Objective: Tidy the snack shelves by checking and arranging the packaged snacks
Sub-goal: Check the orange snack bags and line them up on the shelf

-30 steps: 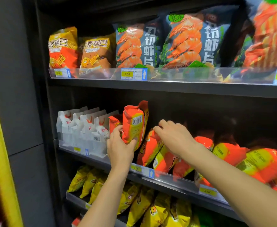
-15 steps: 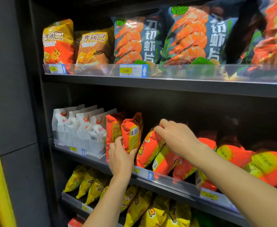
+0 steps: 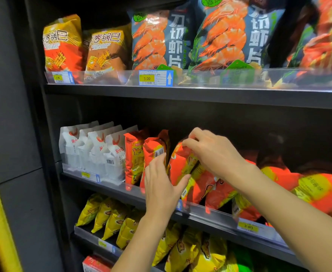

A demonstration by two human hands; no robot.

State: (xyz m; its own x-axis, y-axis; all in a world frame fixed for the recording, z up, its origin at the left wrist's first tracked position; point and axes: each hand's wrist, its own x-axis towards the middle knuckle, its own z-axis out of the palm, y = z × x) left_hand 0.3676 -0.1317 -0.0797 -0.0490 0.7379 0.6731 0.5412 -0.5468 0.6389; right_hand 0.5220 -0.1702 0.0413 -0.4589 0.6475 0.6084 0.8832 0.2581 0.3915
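Note:
On the middle shelf (image 3: 210, 216) stands a row of orange snack packets. My right hand (image 3: 214, 152) pinches the top of one leaning orange packet (image 3: 180, 165). My left hand (image 3: 161, 185) lies with straight fingers against an upright orange packet (image 3: 154, 152) and its thumb touches the leaning one. Another upright orange packet (image 3: 134, 156) stands just left, next to several white packets (image 3: 94, 150). More orange packets (image 3: 318, 189) lie tilted further right.
The top shelf holds rice-crust bags (image 3: 63, 46) and large shrimp-chip bags (image 3: 161, 40) behind a clear rail with a price tag (image 3: 155, 78). Yellow packets (image 3: 110, 214) fill the lower shelf. A dark side panel (image 3: 14, 114) bounds the left.
The orange packet my left hand held raised now stands in the row. My left hand moved right and flattened against the packets. My right hand lifted the top of the leaning packet.

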